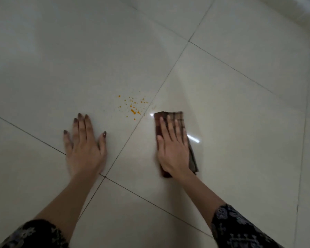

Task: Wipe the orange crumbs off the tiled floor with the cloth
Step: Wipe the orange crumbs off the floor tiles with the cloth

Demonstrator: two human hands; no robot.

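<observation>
Hidden and unclear parts on the tiled floor

The right hand [174, 149] lies flat over the cloth [170, 117], hiding its middle; only the far end and right edge show. Both patterned sleeves [240, 228] are cut off by the bottom edge. The orange crumbs [132, 106] are too small to tell apart, and the right hand's fingers are blurred.

The crumbs [132, 106] lie on the tiled floor [240, 122] just left of a grout line; the cloth [170, 119] lies right of it under her flat right hand [174, 149], left hand [85, 147] flat below the crumbs.
</observation>
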